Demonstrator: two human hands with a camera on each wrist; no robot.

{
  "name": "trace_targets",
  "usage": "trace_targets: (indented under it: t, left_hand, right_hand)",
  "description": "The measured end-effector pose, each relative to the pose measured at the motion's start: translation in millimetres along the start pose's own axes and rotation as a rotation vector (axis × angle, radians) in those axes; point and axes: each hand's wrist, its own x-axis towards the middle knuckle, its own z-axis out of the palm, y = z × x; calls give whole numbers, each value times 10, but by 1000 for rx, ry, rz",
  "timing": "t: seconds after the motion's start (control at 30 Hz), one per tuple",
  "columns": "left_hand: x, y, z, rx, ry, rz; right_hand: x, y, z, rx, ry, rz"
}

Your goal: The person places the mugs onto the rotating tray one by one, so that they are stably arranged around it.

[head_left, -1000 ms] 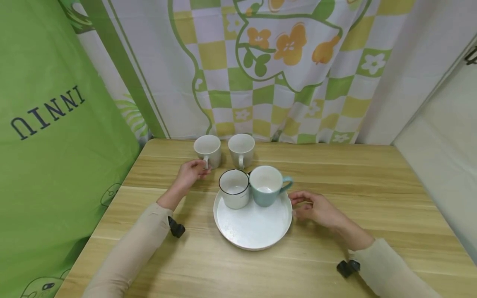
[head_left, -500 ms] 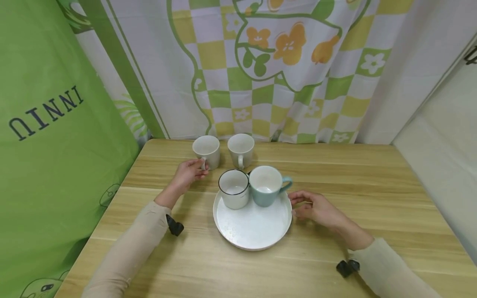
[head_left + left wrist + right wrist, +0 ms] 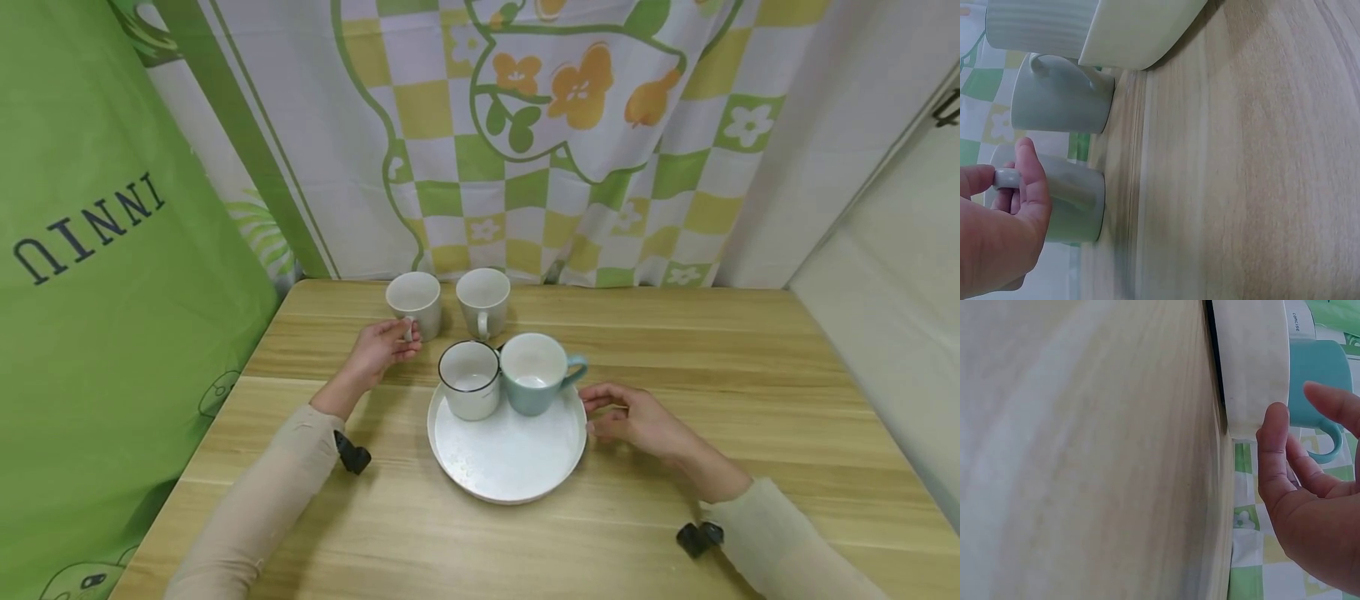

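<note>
My left hand (image 3: 381, 350) pinches the handle (image 3: 1007, 179) of the left white mug (image 3: 415, 298), which stands on the table at the back. In the left wrist view the thumb and fingers close round that handle. A second white mug (image 3: 483, 298) stands just to its right, handle facing me. My right hand (image 3: 633, 421) is at the right rim of a round white tray (image 3: 510, 467), its fingers loosely bent and fingertips right at the tray's side. On the tray are a white mug with a dark rim (image 3: 471, 392) and a light blue mug (image 3: 534, 383), its handle pointing right.
The wooden table (image 3: 720, 358) reaches back to a patterned curtain (image 3: 540, 167). A green cloth (image 3: 135, 317) hangs along the left, and a pale wall (image 3: 892, 275) stands at the right.
My left hand and the left white mug have shifted very slightly left. The right hand, the tray and the mugs on it look still.
</note>
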Motion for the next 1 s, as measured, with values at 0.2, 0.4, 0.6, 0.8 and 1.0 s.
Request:
trace_targets:
  t: [0.2, 0.4, 0.6, 0.8, 1.0]
  left_hand:
    - [19, -28, -5, -11, 24, 18]
    - [16, -45, -28, -14, 44, 21]
    - [27, -61, -52, -6, 43, 19]
    - [24, -69, -75, -13, 28, 19]
    - [-1, -60, -69, -13, 38, 20]
  right_hand:
    - [2, 15, 6, 2, -2, -5]
    - [2, 35, 13, -1, -13, -15]
    - [-6, 30, 11, 6, -15, -20]
    - [-4, 27, 7, 7, -11, -10]
    - [-7, 12, -4, 7, -10, -11]
